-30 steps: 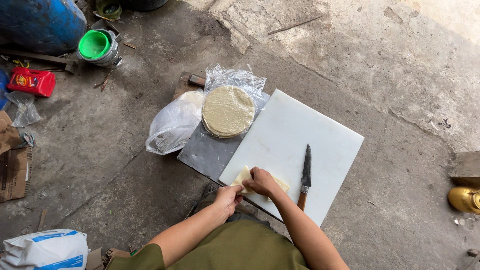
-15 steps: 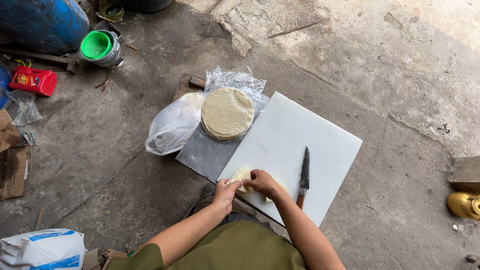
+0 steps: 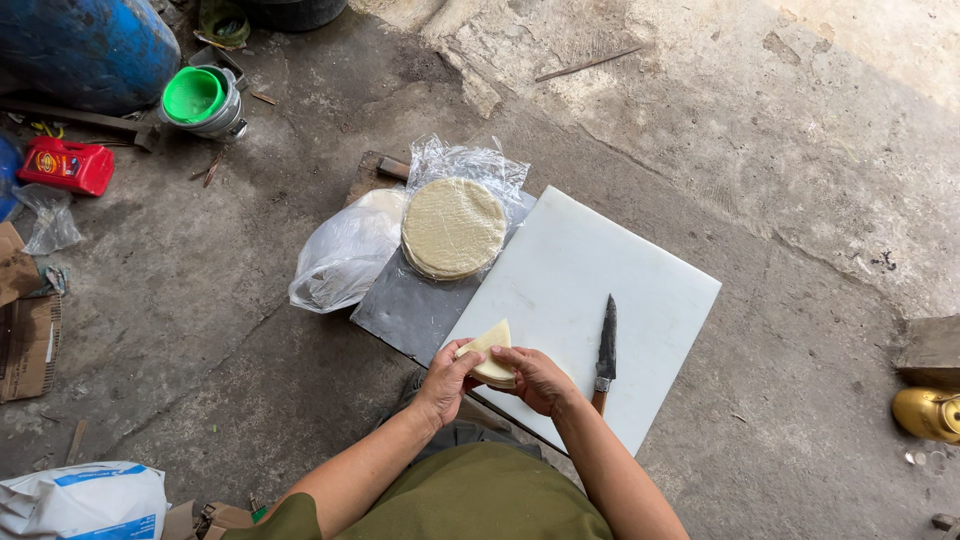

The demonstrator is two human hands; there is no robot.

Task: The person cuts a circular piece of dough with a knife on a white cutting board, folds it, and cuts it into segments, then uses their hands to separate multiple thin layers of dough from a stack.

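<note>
My left hand and my right hand together hold a pale wedge of stacked flat wrappers just above the near edge of a white cutting board. A knife with a dark blade lies on the board right of my right hand, its handle toward me. A round stack of the same pale wrappers sits on clear plastic at the board's far left corner, on a grey metal sheet.
A white plastic bag lies left of the stack. On the concrete floor to the far left are a green-lidded tin, a red container, a blue drum and cardboard. A white sack lies bottom left; a brass object right.
Both hands have lifted the wedge of wrappers off the board and turned it more upright. The knife and the round stack have not moved.
</note>
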